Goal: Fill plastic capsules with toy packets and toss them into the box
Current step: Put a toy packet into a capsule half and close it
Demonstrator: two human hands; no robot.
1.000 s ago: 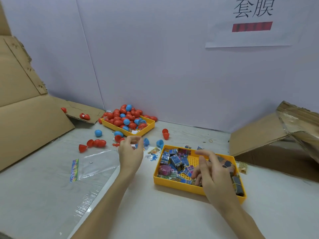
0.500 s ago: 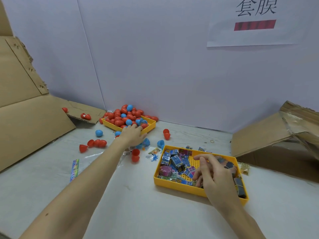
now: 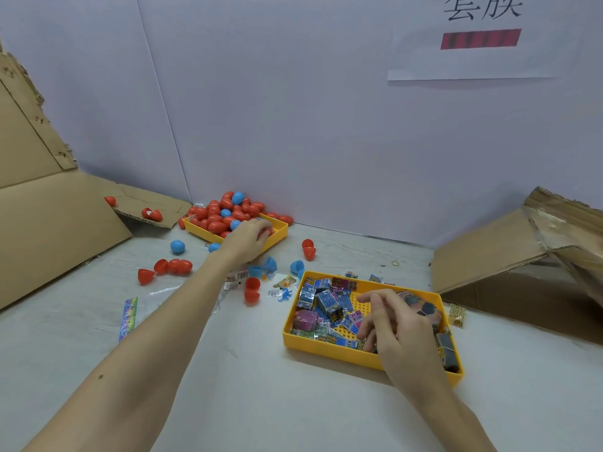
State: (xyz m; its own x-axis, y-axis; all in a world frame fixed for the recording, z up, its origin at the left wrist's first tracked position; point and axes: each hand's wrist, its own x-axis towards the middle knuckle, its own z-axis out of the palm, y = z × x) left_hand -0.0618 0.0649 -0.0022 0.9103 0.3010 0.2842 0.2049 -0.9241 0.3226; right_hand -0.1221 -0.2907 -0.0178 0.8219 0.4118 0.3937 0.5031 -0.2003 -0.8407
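Reaching across a white tabletop (image 3: 261, 402), a person's left hand (image 3: 248, 238) curls its fingers over red capsules in a far yellow plastic tray (image 3: 277, 234) heaped with red and blue plastic egg capsules (image 3: 225, 212); whether it actually grips one cannot be told. The right hand (image 3: 396, 324) hovers over a nearer yellow perforated tray (image 3: 329, 349) of small printed toy packets (image 3: 326, 300), fingers loosely bent and spread, tips down among the packets, gripping nothing visibly. Loose red capsule halves (image 3: 169, 267) and blue halves (image 3: 297, 265) lie scattered between the trays. A brown cardboard box (image 3: 49, 223) stands open at the left edge with two red capsules on its flap; another flattened cardboard box (image 3: 522, 256) lies right. Bare tabletop stretches along the near edge.
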